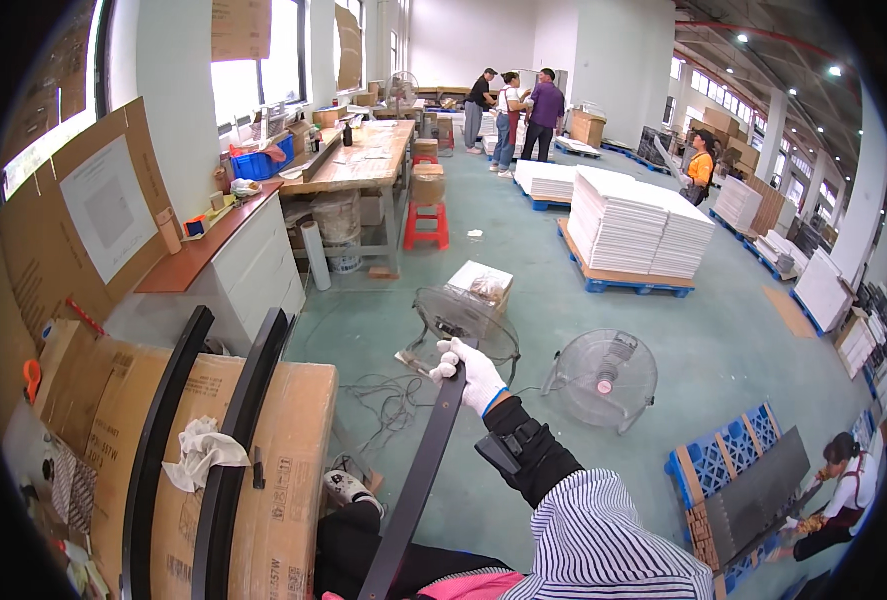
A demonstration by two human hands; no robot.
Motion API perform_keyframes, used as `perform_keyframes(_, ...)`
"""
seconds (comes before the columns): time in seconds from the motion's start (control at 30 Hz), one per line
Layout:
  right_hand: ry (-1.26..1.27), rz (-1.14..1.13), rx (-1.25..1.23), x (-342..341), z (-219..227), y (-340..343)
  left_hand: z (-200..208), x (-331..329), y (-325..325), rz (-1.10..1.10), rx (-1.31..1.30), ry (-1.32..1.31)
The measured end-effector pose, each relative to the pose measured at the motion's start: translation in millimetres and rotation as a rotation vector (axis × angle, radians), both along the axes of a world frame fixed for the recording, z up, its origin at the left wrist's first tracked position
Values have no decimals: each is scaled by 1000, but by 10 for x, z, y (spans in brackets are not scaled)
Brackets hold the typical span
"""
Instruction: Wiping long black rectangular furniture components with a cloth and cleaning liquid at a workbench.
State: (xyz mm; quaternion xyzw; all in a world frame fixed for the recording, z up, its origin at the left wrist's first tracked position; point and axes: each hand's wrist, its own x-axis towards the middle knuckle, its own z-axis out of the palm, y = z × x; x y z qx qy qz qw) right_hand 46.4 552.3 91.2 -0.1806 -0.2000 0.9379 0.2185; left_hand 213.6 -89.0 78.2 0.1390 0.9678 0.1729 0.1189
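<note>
My right hand (473,376), in a white glove, is closed round the upper end of a long dark flat bar (415,490). The bar slants down toward my body and runs out of the lower edge. My left hand is out of the picture. To the left stands a large cardboard box (298,440) with two long black rails (155,450) lying across its top. A crumpled white cloth (206,452) rests against the right-hand rail. A dark device (503,452) is strapped to my right forearm.
Two round floor fans (603,378) stand ahead, with loose cables (388,405) on the floor. Beyond are stacked white panels (638,225) on a pallet and a wooden workbench (363,160). Several people work farther off; one person (843,490) crouches by a blue pallet at right.
</note>
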Motion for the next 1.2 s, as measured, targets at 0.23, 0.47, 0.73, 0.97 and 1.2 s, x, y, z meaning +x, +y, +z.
perform_keyframes(0.23,-13,9,-66,27,-127,215,-16,39,-96,-13,-63,36)
perform_keyframes(0.47,-44,23,-51,-15,-164,209,-65,96,-133,-4,-96,47)
perform_keyframes(0.73,-77,-3,63,-27,-281,241,-23,121,-114,17,-107,-12)
perform_keyframes(0.97,-181,-40,242,57,-525,327,-60,194,-175,-12,-142,13)
perform_keyframes(1.2,-235,-28,351,-4,-704,389,-26,199,4,21,-90,140)
